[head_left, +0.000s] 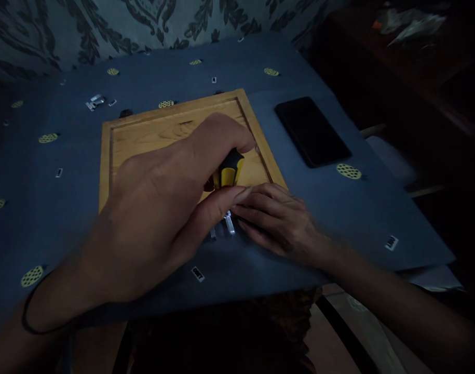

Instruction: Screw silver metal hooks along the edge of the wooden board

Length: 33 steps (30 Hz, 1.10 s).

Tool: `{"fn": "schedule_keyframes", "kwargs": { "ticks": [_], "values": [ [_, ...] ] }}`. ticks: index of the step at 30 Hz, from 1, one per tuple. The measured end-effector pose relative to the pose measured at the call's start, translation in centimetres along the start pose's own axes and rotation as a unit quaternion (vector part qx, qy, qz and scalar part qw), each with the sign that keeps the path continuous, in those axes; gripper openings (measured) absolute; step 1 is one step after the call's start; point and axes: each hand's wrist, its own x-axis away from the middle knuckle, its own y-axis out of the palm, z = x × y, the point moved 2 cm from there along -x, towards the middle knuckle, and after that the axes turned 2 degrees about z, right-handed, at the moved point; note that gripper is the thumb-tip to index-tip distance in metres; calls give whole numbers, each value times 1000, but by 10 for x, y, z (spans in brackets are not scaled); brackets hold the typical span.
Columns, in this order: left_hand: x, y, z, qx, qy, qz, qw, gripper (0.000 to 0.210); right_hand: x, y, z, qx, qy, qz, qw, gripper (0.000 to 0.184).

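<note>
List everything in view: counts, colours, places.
Framed wooden board: one, light brown, centre.
Flat rectangular phone: one, black, right of board.
Ridged tool handle: one, yellow and black, over board.
Small metal pieces: at least two, silver, upper left and board's near edge.
Pineapple-print tablecloth: one, blue, under board.
Leaf-patterned backdrop: one, greyish, behind.
Crumpled plastic: count unclear, whitish, upper right.
Thin wristband: one, black, left wrist.
Left hand: one, bare, gripping handle.
Right hand: one, bare, near board's edge.

A black-and-yellow handle stands above a flat, rimmed wooden board, near a silvery fitting.
</note>
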Motion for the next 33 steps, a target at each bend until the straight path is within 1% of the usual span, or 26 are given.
{"fn": "schedule_keyframes", "kwargs": {
  "ticks": [5, 9, 13, 18, 25, 33],
  "values": [
    [1, 3, -1, -25, 62, 36, 997, 22, 1, 1, 1, 0, 5, -11, 1000, 26],
    [1, 6, -2, -28, 52, 27, 998, 22, 1, -1, 1, 0, 1, -4, 1000, 26],
    [0, 7, -3, -15, 67, 27, 997, 18, 0, -1, 1, 3, -5, -5, 1000, 25],
    [1, 7, -3, 3, 24, 1, 1000, 13, -1, -1, 0, 11, -18, 11, 1000, 23],
    [1, 6, -1, -24, 25, 5, 999, 13, -2, -1, -1, 20, -18, 8, 1000, 18],
    [0, 7, -2, 5, 21, 15, 1000, 14, -1, 0, 0, 8, -8, 12, 1000, 24]
  ]
}}
